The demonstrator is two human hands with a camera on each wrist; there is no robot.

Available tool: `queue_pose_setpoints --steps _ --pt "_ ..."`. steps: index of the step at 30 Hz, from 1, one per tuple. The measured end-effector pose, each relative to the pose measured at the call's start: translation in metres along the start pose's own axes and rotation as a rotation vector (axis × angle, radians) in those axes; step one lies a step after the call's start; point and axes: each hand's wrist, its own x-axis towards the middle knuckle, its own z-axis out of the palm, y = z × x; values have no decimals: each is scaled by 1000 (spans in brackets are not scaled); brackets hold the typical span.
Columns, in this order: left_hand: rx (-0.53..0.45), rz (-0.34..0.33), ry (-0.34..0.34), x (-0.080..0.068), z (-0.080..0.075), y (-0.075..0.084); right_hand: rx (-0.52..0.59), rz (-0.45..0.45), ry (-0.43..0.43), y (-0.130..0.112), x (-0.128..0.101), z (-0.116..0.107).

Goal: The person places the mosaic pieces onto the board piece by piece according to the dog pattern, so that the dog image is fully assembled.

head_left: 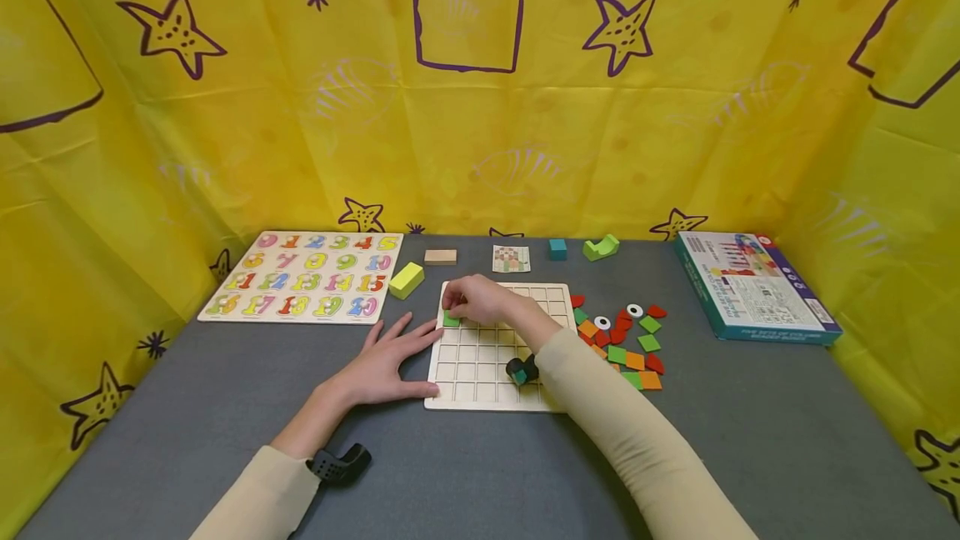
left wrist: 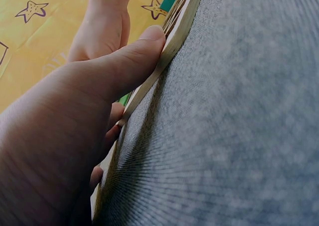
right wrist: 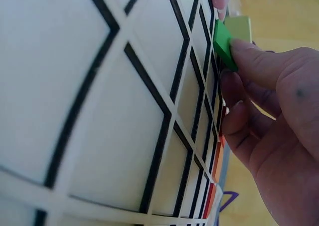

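Note:
A pale wooden grid board [head_left: 480, 382] lies on the grey table, seen close up in the right wrist view as white cells [right wrist: 99, 111]. My right hand [head_left: 476, 300] pinches a small green square tile [head_left: 451, 319] [right wrist: 224, 45] at the board's left column, near the far corner. My left hand [head_left: 386, 361] lies flat on the table with straight fingers against the board's left edge [left wrist: 149, 84]; its thumb [left wrist: 134, 56] presses along that edge.
Loose red, orange and green tiles with two eye pieces [head_left: 626, 340] lie right of the board. A number puzzle [head_left: 303, 276] is at far left, a boxed game [head_left: 753, 286] at far right. Blocks [head_left: 406, 279] and a pattern card [head_left: 511, 258] sit behind.

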Motion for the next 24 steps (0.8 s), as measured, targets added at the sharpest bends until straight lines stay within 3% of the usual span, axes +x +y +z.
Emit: queue_pose_setpoints --steps 12,24 --pt "-9 3 7 0 0 0 -44 -28 9 -1 -2 2" --pt "-5 -3 -1 0 1 1 32 -17 90 10 -26 -25"
